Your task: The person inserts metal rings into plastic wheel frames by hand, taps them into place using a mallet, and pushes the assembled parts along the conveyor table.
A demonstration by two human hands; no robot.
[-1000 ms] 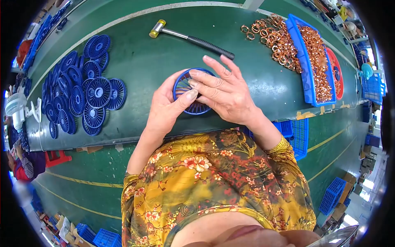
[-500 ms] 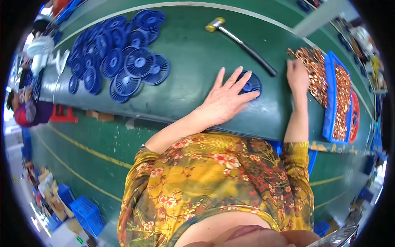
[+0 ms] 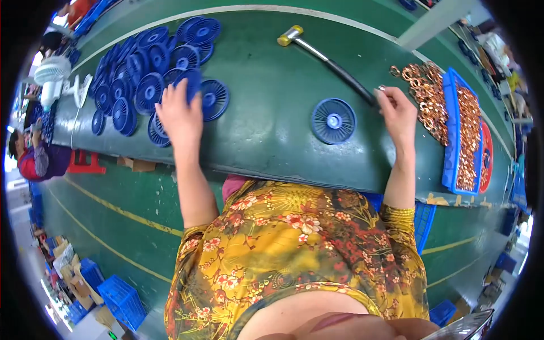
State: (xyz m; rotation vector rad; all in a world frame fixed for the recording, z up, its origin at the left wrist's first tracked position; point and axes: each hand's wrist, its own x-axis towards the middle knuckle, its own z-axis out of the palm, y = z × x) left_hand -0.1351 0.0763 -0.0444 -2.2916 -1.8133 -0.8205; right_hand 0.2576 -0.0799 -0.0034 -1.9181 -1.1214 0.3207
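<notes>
My left hand (image 3: 182,116) is at the front of the pile of blue slotted discs (image 3: 127,79), its fingers closed on the edge of a tilted blue disc (image 3: 193,83). Part of that disc is hidden by the fingers. A single blue slotted disc (image 3: 334,121), with a pale hub, lies flat in front of me on the green table (image 3: 266,113). To its right, my right hand (image 3: 398,113) is raised near the end of the hammer's black handle (image 3: 351,79). Thumb and fingertips pinch a small shiny piece, which looks like a copper ring (image 3: 382,88).
Loose copper rings (image 3: 428,99) are heaped beside a blue tray (image 3: 451,133) full of them. A red container (image 3: 486,158) stands behind the tray. A white fan (image 3: 52,73) is at the far left, near another person (image 3: 42,156).
My left hand has left the lone disc and moved left to the pile, tilting a disc there. My right hand has come away from the copper rings toward the hammer handle.
</notes>
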